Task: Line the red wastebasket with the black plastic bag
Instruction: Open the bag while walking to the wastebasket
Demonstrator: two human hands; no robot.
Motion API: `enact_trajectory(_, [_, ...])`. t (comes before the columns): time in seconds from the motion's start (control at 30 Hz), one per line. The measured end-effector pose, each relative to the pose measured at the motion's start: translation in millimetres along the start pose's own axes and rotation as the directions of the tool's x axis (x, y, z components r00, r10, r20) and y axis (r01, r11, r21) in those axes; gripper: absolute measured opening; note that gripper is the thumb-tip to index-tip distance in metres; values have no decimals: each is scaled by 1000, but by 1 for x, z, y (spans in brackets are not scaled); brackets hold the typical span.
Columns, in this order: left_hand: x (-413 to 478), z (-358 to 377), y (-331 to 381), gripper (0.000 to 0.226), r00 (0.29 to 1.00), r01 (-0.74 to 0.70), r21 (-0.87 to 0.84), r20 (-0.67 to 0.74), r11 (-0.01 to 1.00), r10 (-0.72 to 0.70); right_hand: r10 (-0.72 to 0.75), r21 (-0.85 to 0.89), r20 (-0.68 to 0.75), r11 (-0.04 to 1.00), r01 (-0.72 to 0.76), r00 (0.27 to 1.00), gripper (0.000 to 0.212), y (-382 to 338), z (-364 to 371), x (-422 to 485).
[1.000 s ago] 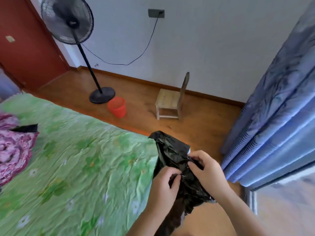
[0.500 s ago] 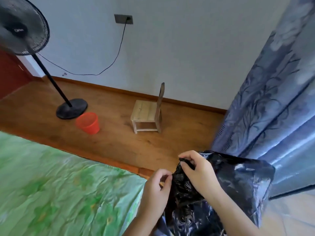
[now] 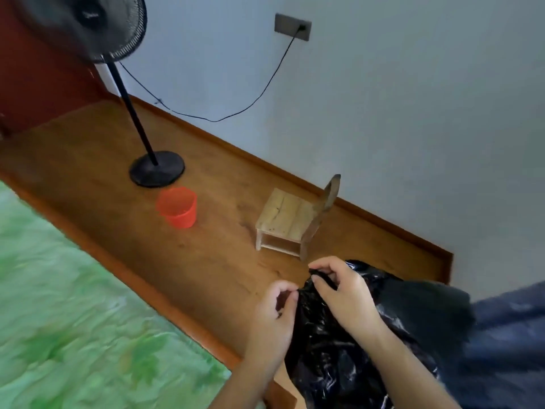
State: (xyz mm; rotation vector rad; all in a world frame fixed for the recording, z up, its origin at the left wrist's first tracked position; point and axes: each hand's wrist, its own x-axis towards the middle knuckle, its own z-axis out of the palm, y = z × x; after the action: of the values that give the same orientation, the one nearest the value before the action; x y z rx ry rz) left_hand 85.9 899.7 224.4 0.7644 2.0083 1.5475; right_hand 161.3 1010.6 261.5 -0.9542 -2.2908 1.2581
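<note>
A crumpled black plastic bag (image 3: 336, 349) hangs in front of me at the lower right. My left hand (image 3: 274, 320) pinches its top edge between thumb and fingers. My right hand (image 3: 342, 293) grips the same edge just to the right, fingers curled over the plastic. The red wastebasket (image 3: 177, 206) stands upright on the wooden floor, well away from both hands, near the fan's base. Its inside looks bare.
A black pedestal fan (image 3: 88, 25) with a round base (image 3: 157, 173) stands behind the basket, its cord running to a wall socket (image 3: 292, 26). A small wooden chair (image 3: 292, 222) sits right of the basket. A green bedspread (image 3: 73, 320) fills the lower left; blue curtain (image 3: 507, 343) at right.
The view has tilted and swung, so the basket and chair now sit nearer the centre. Both hands keep their hold on the bag's edge, with the left hand's fingers slightly more apart.
</note>
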Motion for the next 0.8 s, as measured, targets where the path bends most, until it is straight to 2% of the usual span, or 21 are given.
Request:
enact_trajectory(0.2, [64,0,-8,25,983,103,-13,-152,995,-104,-51,45,184,998,44,982,25,10,18,88])
enact_trajectory(0.33, [119,8,-7,26,950,160,12,-272,987,-151,-96,90,321,993,70,942,20,21,26,158])
enact_trajectory(0.4, [150,12,-6,26,918,203,47,-357,978,-174,-119,94,392,992,89,912,20,24,26,196])
enact_trajectory(0.53, [217,30,5,26,838,259,-7,-496,966,-228,-173,81,516,985,154,839,26,27,17,274])
enact_trajectory(0.63, [267,45,14,24,818,255,-43,-524,966,-239,-228,90,549,973,214,804,26,32,8,323])
enact_trajectory(0.8, [312,43,19,26,814,241,15,-547,971,-193,-173,149,520,983,110,836,21,41,14,367])
